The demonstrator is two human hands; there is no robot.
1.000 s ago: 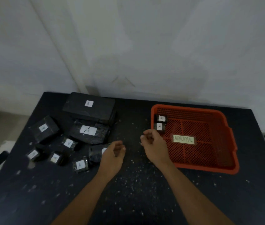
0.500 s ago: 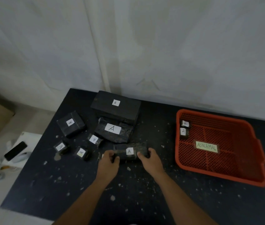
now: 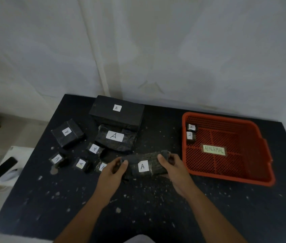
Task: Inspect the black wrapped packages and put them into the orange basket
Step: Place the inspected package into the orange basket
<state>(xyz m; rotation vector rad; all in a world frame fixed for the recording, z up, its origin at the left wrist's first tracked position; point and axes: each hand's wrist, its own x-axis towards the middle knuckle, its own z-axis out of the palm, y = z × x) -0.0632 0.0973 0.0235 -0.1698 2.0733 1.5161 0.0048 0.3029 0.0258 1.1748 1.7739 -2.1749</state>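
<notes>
Both hands were empty a second ago. Half a second ago they closed on the ends of a black plastic-wrapped oblong package (image 3: 143, 166) with a white "A" label. Now it looks tipped up, label toward the camera, near the middle of the desk's front half. Left hand (image 3: 113, 170) grips its left end, thumb over the top. Right hand (image 3: 172, 165) grips the right end, thumb on top too. Firm two-handed hold, package spanning between the palms. Cannot tell if it's clear of the black desk (image 3: 138, 207).

Key relation: the package's long axis runs left-right, roughly parallel to the desk's front edge. The orange plastic mesh basket (image 3: 259, 160) sits just right of the right hand, toward the desk's right edge. Right hand is the nearer one, with the basket's left wall just beside its knuckles. Judgement: this is the inspection step. The next move should be a short carry right and over the rim, probably letting go with the left hand first.

Basket holds two small black wrapped packets (image 3: 189, 136) in its far-left corner and a green "ABNORMAL" tag (image 3: 214, 150) on its floor. Waiting on the desk's left half: large black box (image 3: 121, 116), crinkled wrapped bundle (image 3: 128, 141), square wrapped package (image 3: 67, 137), four small labelled packets (image 3: 81, 163). Most of the task remains.
</notes>
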